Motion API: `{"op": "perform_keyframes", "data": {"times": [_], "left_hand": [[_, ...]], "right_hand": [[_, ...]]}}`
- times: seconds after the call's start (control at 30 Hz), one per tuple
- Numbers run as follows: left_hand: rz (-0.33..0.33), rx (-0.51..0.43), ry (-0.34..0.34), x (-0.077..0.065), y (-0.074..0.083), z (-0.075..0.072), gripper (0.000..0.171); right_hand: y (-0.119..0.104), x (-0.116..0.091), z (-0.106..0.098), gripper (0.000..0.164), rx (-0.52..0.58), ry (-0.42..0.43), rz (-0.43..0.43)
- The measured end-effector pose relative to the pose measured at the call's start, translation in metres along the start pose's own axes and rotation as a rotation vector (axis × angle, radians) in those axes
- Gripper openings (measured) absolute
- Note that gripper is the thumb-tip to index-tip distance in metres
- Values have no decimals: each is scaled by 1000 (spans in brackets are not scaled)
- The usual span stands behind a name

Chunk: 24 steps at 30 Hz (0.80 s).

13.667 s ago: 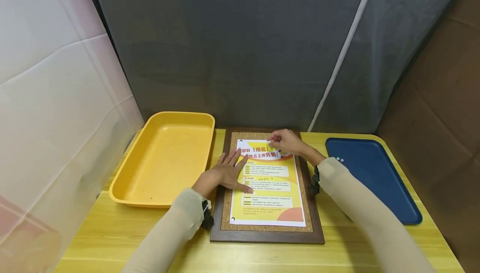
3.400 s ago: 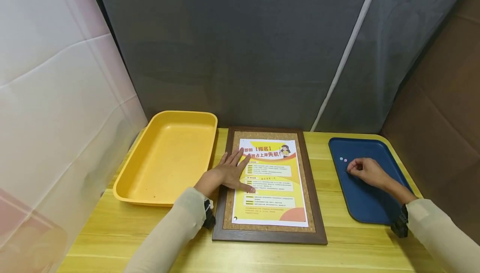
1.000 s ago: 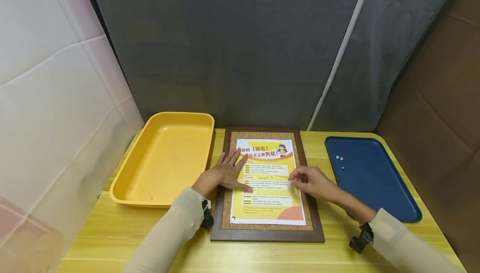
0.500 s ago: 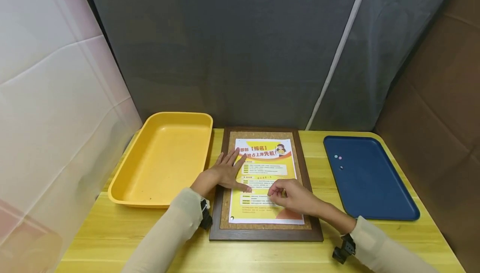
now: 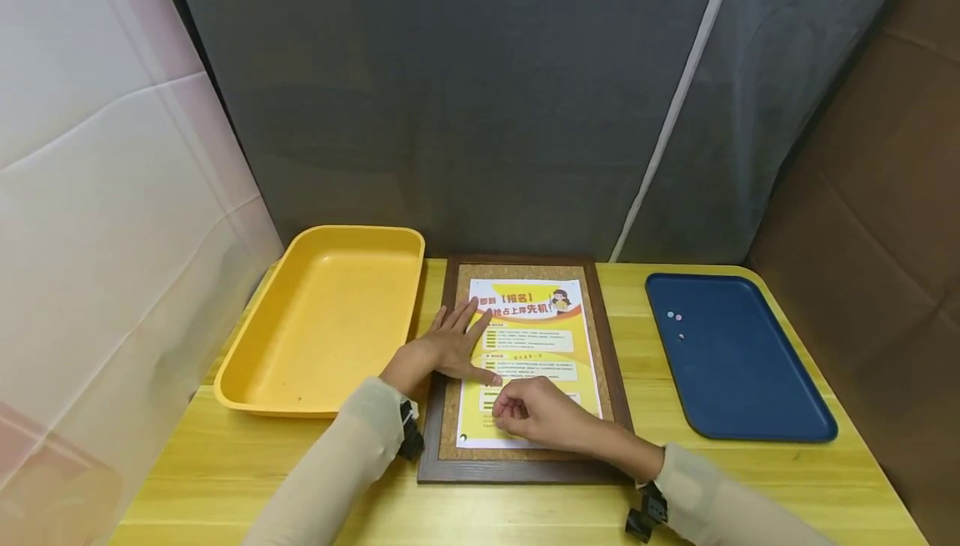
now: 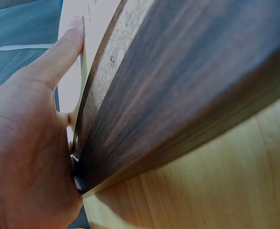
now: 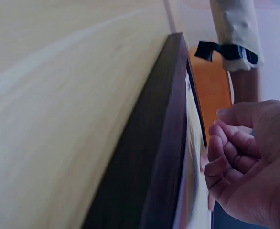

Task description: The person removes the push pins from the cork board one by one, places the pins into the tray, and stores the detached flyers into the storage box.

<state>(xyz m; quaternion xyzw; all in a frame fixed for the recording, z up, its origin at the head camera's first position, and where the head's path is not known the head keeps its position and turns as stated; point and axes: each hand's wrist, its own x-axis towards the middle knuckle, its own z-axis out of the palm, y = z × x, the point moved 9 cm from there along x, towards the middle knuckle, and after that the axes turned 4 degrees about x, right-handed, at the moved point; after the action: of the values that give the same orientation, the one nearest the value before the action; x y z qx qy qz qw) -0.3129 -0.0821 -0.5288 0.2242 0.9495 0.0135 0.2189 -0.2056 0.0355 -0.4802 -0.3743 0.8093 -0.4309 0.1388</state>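
Note:
My left hand (image 5: 448, 352) rests spread on the left side of a yellow-and-white printed poster (image 5: 525, 338), pressing it to a cork board (image 5: 540, 453) in a dark brown wooden frame (image 5: 525, 471). Over the poster's lower left part is my right hand (image 5: 542, 414), thumb and index fingertips pinched together on a tiny thumbtack, mostly hidden by the fingers. In the right wrist view the right hand (image 7: 254, 157) hovers beside the board with its other fingers curled. The left wrist view shows the left thumb (image 6: 66, 50) lying straight along the paper. A dark round spot (image 5: 462, 438) marks the poster's bottom left corner.
On the right lies a dark blue tray (image 5: 750, 363) with several tiny round thumbtacks (image 5: 678, 317) near its left edge. A deep yellow tray (image 5: 330, 321) stands to the left. Grey cloth (image 5: 450, 112) hangs behind the wooden table (image 5: 262, 479).
My right hand has come from the blue tray to the board, then slid left and toward me across the poster. Before that it was at the poster's top right. The left hand stays put.

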Motion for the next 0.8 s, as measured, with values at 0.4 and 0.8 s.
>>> {"op": "perform_keyframes", "data": {"times": [0.4, 0.8], "left_hand": [[8, 5, 38, 6, -3, 3, 126], [5, 10, 33, 4, -2, 2, 127]], "right_hand": [[-8, 16, 28, 4, -57, 19, 44], [-11, 20, 35, 6, -111, 97, 43]]}}
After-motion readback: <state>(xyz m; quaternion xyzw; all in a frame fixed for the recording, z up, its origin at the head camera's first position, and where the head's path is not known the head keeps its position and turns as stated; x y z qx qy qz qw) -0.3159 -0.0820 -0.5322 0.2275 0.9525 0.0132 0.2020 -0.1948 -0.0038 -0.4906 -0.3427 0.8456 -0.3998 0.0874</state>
